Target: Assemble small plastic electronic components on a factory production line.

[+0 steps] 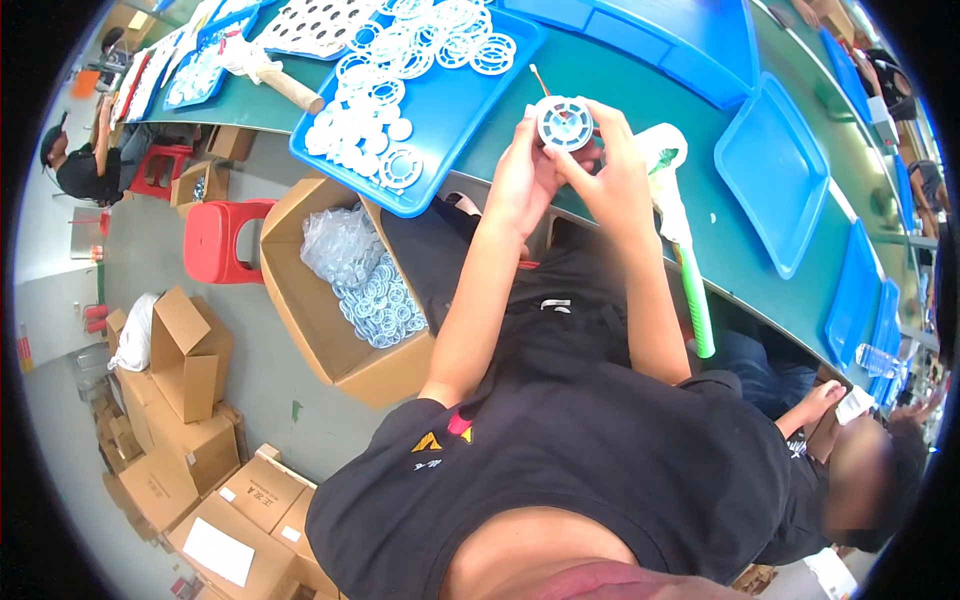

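Observation:
Both my hands hold a small round motor-like part (566, 124) up over the edge of the green table. Its face is a white ring with slots around a grey hub, and a thin reddish wire with a pale tip rises from its far side. The fingers of my left hand (527, 178) wrap its left side. My right hand (612, 172) grips it from the right, thumb under the near rim. Just right of my right hand lies a mallet (692, 295) with a green handle and a white wrapped head. To the left, a blue tray (425, 190) carries many white slotted rings (400, 165) and small white pieces.
Another mallet (290, 88) with a wooden handle lies beyond the tray's left. Empty-looking blue trays (772, 170) line the right side. An open carton (300, 290) of pale blue rings stands below, near a red stool (222, 242). A co-worker (870, 470) sits close at my right.

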The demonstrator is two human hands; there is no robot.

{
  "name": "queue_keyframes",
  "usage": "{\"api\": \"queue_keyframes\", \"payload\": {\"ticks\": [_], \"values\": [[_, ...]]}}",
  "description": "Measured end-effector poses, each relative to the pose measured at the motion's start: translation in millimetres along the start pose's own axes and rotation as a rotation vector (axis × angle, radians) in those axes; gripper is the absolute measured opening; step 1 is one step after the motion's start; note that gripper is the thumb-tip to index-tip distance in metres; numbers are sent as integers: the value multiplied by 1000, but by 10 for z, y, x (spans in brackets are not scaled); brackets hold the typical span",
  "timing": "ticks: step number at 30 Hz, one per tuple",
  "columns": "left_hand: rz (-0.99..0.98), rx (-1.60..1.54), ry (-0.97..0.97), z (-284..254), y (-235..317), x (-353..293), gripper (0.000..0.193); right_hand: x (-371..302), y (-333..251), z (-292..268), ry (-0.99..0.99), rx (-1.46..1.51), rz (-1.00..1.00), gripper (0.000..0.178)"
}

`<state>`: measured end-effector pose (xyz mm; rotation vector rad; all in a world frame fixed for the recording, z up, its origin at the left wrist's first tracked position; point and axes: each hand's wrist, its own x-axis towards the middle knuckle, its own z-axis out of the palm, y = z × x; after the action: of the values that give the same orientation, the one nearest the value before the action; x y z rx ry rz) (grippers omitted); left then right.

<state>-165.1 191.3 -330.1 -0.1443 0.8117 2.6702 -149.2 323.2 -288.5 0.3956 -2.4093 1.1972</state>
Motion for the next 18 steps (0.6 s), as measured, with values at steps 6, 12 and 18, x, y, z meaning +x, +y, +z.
{"api": "queue_keyframes", "payload": {"ticks": [6,12,18], "values": [[544,1099,245,-50,116,-198,39,0,115,-55,-88,-97,86,58],[527,977,89,-165,141,-55,31,-33,76,-92,-260,-244,-43,57],[383,819,122,-97,198,82,18,-51,98,-65,-264,-257,-55,58]]}}
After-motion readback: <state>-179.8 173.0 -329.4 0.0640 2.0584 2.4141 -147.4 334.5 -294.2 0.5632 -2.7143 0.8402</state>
